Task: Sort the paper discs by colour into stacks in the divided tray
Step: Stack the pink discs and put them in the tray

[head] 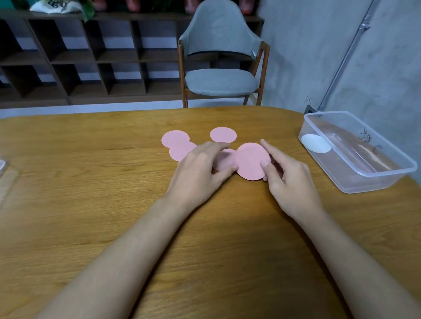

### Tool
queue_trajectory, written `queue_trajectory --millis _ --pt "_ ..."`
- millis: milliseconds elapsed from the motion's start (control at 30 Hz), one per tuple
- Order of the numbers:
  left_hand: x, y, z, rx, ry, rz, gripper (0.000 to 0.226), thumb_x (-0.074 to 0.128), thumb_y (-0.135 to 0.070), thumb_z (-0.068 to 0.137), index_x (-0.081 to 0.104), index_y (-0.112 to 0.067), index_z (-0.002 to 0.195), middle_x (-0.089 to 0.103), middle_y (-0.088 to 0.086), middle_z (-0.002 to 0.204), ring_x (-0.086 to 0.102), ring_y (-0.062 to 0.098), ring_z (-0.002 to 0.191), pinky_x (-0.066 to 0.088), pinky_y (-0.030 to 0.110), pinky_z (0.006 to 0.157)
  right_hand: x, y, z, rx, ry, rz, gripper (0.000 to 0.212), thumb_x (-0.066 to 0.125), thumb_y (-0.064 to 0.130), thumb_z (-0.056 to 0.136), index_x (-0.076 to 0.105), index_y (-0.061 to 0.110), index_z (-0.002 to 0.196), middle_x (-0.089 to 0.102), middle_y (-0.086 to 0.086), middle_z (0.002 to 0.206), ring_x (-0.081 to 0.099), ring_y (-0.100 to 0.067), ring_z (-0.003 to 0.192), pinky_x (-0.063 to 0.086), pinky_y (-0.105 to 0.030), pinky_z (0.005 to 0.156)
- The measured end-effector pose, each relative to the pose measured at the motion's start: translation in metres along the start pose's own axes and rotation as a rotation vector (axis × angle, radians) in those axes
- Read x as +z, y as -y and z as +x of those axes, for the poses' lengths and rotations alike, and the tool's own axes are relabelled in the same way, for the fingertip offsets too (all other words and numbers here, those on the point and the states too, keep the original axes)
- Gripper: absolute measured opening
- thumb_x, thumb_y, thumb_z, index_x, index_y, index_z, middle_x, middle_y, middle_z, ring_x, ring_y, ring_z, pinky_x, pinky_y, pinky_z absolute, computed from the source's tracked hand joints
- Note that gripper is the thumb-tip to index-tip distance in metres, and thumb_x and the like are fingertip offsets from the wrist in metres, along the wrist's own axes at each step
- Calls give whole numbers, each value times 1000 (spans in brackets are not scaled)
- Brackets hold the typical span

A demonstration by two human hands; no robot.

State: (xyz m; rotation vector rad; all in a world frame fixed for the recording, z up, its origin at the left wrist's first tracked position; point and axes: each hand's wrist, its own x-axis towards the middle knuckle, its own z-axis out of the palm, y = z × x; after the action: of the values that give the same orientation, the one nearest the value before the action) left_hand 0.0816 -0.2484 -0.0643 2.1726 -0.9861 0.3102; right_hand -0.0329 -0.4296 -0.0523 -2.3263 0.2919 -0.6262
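While right fingers (265, 163) pinch one pink disc (250, 159) and left fingers (229, 172) pinch its neighbour (225, 159), I'd peel slowly, tray (377, 183) at two o'clock.

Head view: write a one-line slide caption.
Right hand pinches a pink disc, left hand grips a second pink disc; a white disc lies in the clear tray.

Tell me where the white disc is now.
In the head view, the white disc lies inside the clear tray on the table, at the tray's left end, right of the right hand.
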Motion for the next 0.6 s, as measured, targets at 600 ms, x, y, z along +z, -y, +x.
queue_trajectory --millis 600 --pt "-21 1 -14 267 -56 183 16 60 -15 103 69 -11 116 73 3 95 64 20 84 47 30 67 -4 -5 3 60 -57 20 41 56 18 104 59 26 144 58 16 92 59 -4 80 39 -2 74"
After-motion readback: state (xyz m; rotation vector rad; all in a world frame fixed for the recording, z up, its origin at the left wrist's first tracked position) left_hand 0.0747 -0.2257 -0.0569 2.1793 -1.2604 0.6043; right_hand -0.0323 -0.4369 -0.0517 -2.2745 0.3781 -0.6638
